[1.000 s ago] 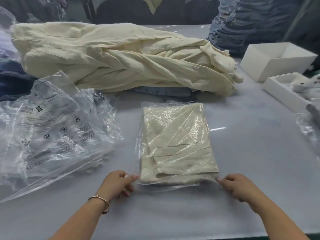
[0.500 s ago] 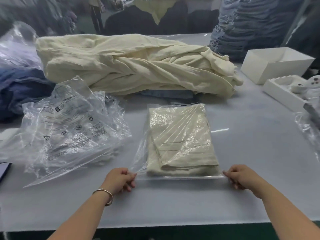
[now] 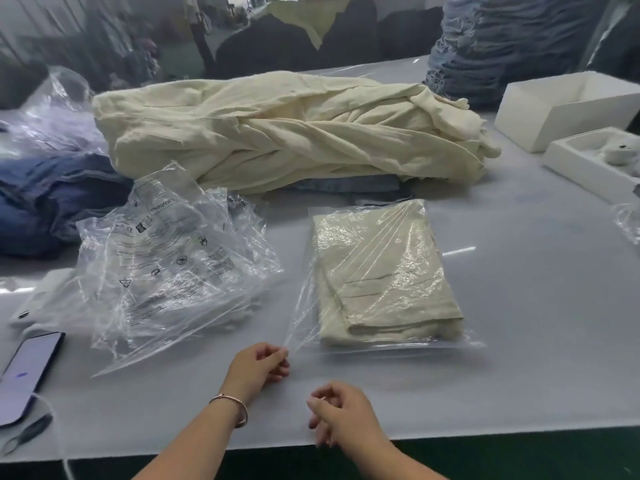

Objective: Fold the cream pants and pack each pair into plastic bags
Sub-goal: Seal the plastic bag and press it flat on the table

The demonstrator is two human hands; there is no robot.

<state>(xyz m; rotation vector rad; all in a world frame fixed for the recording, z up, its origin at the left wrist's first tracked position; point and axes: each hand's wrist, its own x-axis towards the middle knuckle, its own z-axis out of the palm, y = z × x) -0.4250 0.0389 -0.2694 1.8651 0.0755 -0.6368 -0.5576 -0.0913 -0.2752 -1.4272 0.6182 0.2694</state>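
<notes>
Left hand (image 3: 258,367) — bagged pants (image 3: 384,275) just beyond

the right hand (image 3: 341,412) is off the bag (image 3: 377,348) corner now, curled near the table edge, apart from it. the left hand (image 3: 259,365) now pinches the near-left corner alone.

- A folded pair of cream pants (image 3: 384,275) lay flat inside a clear plastic bag (image 3: 304,320) on the table.
- A heap of unfolded cream pants (image 3: 277,133) sprawled behind it.
- Crumpled empty plastic bags (image 3: 166,265) sat just left.
</notes>
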